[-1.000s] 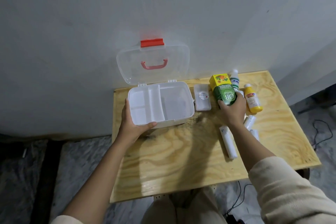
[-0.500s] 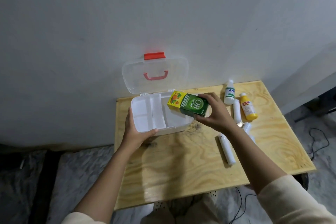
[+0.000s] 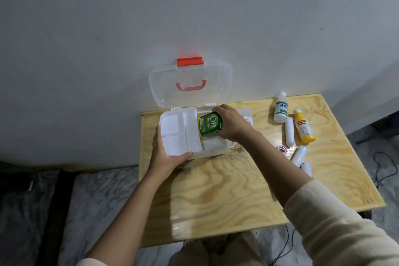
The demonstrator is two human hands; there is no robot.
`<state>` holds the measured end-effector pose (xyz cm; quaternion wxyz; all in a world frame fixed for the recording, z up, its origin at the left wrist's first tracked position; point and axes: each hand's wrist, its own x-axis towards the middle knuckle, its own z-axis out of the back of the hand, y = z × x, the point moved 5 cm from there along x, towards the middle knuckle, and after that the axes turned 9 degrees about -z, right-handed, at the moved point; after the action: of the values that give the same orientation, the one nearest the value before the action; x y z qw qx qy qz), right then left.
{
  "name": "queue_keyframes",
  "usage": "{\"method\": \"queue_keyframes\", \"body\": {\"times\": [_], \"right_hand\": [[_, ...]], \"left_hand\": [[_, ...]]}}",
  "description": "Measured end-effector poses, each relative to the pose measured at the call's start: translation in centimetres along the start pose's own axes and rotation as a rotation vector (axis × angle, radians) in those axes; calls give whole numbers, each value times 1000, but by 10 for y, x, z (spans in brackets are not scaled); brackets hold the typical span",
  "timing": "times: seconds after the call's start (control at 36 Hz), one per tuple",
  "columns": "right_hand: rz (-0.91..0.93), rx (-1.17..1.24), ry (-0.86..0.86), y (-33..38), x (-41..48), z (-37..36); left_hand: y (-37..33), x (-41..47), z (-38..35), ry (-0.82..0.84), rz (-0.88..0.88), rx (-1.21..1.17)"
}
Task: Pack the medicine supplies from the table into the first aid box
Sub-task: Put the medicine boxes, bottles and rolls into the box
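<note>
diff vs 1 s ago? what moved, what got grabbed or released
The right hand lifted the green OB herbal carton off the table, carried it left and now lowers it into the large compartment of the first aid box, still gripping it. Nothing released. The left hand stays on the box's front-left corner; the bottles and white rolls on the right remain in place.

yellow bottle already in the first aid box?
No, the yellow bottle lies on the table right of the first aid box, among other unpacked supplies.
</note>
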<state>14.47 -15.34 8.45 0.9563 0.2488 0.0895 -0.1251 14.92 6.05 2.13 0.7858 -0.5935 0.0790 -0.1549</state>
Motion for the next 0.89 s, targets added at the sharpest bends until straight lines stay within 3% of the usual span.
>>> {"method": "queue_keyframes", "body": {"times": [0.22, 0.89], "right_hand": [[-57, -50, 113, 0, 13, -20], [-264, 92, 44, -1, 20, -53]], "left_hand": [[0, -4, 0, -12, 12, -12], [3, -6, 2, 9, 38, 40]]}}
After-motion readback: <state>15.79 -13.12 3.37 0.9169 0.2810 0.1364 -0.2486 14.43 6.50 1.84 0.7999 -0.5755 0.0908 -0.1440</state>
